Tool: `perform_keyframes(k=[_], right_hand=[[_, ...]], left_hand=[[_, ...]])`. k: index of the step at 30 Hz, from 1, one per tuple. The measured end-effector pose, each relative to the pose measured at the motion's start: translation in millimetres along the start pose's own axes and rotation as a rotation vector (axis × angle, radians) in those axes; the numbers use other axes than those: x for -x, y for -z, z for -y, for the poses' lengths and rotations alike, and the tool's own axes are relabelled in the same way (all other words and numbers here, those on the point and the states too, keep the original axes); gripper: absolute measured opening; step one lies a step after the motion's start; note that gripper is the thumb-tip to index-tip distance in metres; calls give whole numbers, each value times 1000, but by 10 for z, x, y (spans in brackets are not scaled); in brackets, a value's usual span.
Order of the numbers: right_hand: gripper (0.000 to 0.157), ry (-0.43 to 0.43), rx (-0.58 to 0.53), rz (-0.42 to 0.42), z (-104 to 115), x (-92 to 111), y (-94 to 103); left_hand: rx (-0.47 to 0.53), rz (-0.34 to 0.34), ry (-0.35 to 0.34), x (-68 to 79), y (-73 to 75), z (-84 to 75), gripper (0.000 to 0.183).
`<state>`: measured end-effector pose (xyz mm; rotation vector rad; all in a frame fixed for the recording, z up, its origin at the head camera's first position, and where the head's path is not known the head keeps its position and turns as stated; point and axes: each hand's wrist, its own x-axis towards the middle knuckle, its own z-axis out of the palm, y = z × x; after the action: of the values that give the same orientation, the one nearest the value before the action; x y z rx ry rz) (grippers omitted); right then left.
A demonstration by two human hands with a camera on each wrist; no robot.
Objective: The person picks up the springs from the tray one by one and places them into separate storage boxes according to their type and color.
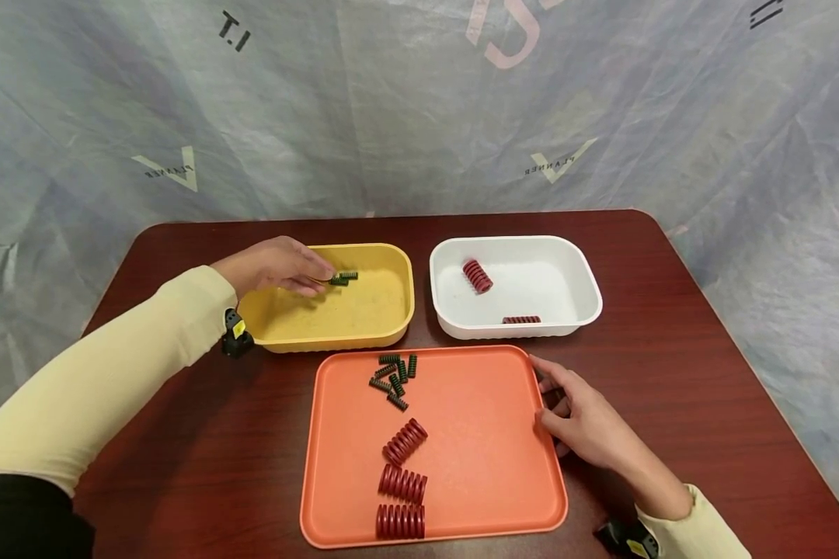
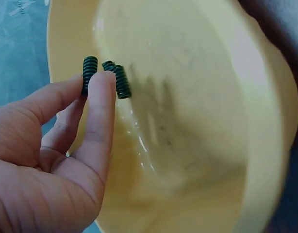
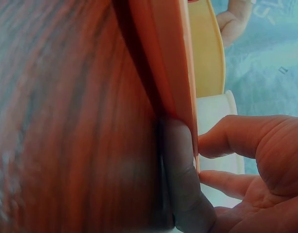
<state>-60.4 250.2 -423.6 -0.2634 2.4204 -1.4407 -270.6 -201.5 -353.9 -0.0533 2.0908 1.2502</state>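
Note:
My left hand (image 1: pixel 290 264) is over the yellow bin (image 1: pixel 301 343), its thumb and fingertips pinching a small dark green coil spring (image 2: pixel 90 67). Just past the fingertips, two more green springs (image 2: pixel 122 81) lie in the bin. On the orange tray (image 1: pixel 489 435), several green springs (image 1: pixel 395 379) lie in a loose cluster near the far edge. Below them three thick red springs (image 1: pixel 402 483) form a rough column. At the tray's right rim, my right hand (image 1: pixel 590 423) holds the edge, thumb above and a finger against its outer side.
A white bin (image 1: pixel 552 272) stands right of the yellow one, with a red spring (image 1: pixel 478 276) inside and another (image 1: pixel 521 319) partly hidden by its near wall. Both bins sit behind the tray on a dark wood table (image 1: pixel 678 373). A printed sheet (image 1: pixel 391 116) hangs behind.

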Motion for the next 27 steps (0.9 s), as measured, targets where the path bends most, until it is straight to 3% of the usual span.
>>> perform_keyframes(k=[15,27], right_hand=[[74,3,5,-5,-6,9,0],[75,3,-6,-4,-16,12,-4]], left_hand=[[-14,-4,46,-113,-32,-17,39],[-19,-8,62,-97,-69,-3,39]])
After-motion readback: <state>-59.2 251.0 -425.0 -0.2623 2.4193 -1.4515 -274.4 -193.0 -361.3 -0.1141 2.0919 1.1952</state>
